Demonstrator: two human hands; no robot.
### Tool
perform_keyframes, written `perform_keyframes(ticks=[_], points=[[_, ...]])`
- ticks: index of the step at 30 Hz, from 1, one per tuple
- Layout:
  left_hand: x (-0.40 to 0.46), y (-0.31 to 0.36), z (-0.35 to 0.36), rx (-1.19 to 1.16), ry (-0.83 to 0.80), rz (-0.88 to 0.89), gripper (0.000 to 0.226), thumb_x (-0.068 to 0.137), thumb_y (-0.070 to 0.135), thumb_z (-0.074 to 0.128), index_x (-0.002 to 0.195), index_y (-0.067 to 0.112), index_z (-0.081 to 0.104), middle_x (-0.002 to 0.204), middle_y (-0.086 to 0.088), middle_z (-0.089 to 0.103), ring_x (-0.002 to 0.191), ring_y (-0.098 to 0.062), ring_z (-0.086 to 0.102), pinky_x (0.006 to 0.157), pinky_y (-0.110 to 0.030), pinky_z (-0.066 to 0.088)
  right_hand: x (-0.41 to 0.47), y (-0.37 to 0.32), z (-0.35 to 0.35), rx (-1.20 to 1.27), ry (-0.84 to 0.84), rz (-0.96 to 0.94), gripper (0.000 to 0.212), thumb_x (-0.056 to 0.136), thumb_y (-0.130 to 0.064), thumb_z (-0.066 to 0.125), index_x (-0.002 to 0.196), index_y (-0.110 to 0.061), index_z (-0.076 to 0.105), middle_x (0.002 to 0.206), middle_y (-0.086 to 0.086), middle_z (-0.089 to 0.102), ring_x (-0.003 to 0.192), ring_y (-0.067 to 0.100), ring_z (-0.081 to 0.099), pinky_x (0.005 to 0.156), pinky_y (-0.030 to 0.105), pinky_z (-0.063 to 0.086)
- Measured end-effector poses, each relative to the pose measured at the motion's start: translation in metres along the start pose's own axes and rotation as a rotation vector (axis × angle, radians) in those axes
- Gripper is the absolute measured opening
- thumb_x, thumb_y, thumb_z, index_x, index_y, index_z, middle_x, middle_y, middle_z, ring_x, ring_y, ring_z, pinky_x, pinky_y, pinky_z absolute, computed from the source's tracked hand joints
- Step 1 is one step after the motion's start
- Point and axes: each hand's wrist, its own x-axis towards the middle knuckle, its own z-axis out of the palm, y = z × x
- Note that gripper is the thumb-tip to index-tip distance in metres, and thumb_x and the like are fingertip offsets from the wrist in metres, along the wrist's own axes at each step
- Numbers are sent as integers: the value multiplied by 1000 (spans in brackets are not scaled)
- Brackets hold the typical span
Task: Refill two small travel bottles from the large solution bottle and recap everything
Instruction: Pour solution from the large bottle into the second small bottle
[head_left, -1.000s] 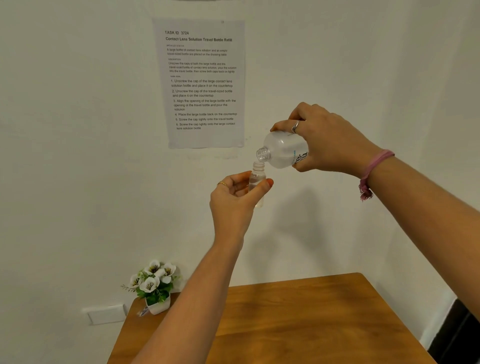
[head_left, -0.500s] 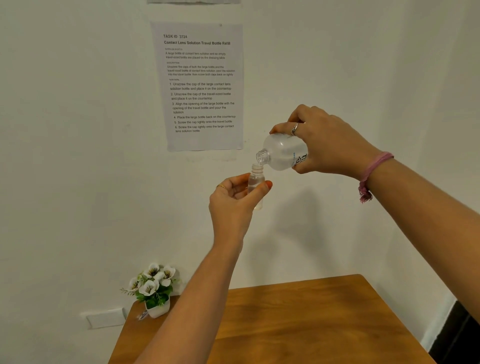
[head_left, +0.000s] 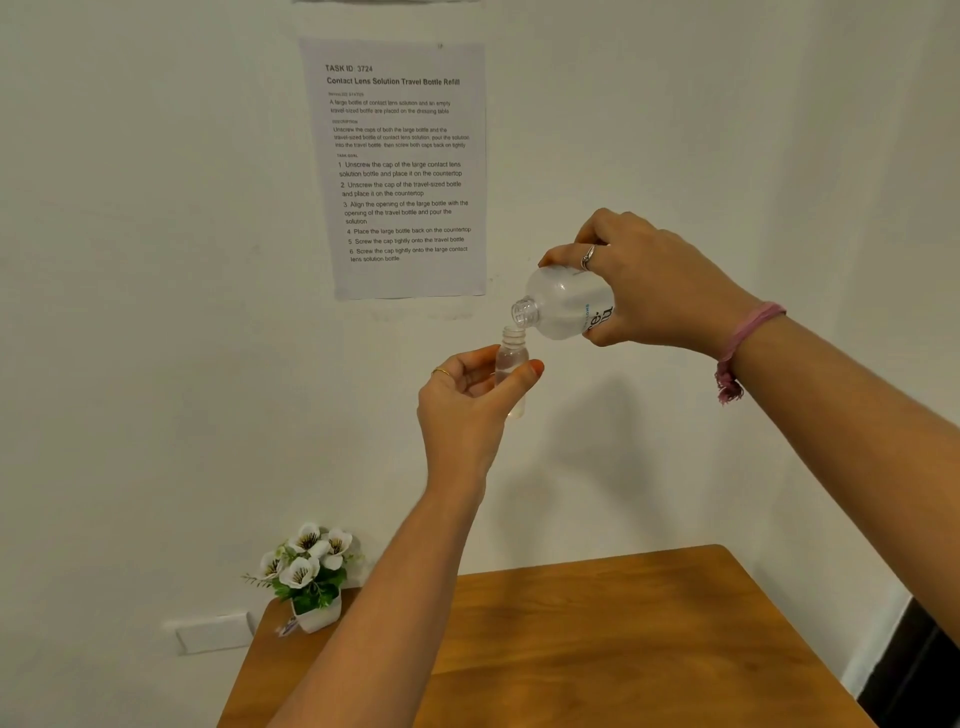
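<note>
My left hand (head_left: 470, 400) pinches a small clear travel bottle (head_left: 512, 356) upright between thumb and fingers, held in the air in front of the wall. Its cap is off and its open neck points up. My right hand (head_left: 654, 288) grips the large frosted solution bottle (head_left: 563, 306), tilted on its side with its uncapped mouth just above and to the right of the small bottle's neck. The two openings are close but apart. No caps and no second small bottle are in view.
A wooden table (head_left: 597, 649) lies below the hands. A small white pot of white flowers (head_left: 311, 577) stands at its back left corner. A printed instruction sheet (head_left: 400, 166) is taped to the white wall, with a wall socket (head_left: 213, 631) low at the left.
Both hands with their bottles sit slightly lower in view as the camera tilted up a little. The large bottle's mouth stays just above the small bottle's neck.
</note>
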Motion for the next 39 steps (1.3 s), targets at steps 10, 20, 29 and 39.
perform_keyframes(ticks=[10,20,29,39], points=[[0,-2,1,4,-2,-3,44,68,20,86,108,11,68,97,1,75,84,-8,72,72,-18,57,-1,1,0,-4,-13,5,76,71,-26,77,138,-30,43,121,3,46,109,23,46,77,28,36],[-1,-2,1,-8,-2,-7,43,68,19,85,106,11,68,95,1,74,81,-6,71,66,-12,54,-1,0,2,35,-10,10,76,70,-25,76,138,-28,43,121,3,46,108,23,46,80,34,45],[-1,-1,1,-12,-4,-4,40,68,19,85,104,13,68,94,2,74,82,-7,72,67,-14,55,-2,0,2,35,-5,9,75,71,-25,76,138,-29,43,121,3,46,109,22,46,78,31,42],[-2,0,2,-22,-4,-6,40,68,18,86,103,14,68,93,3,74,80,-5,71,65,-13,53,-2,1,0,21,4,5,74,70,-24,77,137,-30,44,121,3,47,108,24,46,79,33,43]])
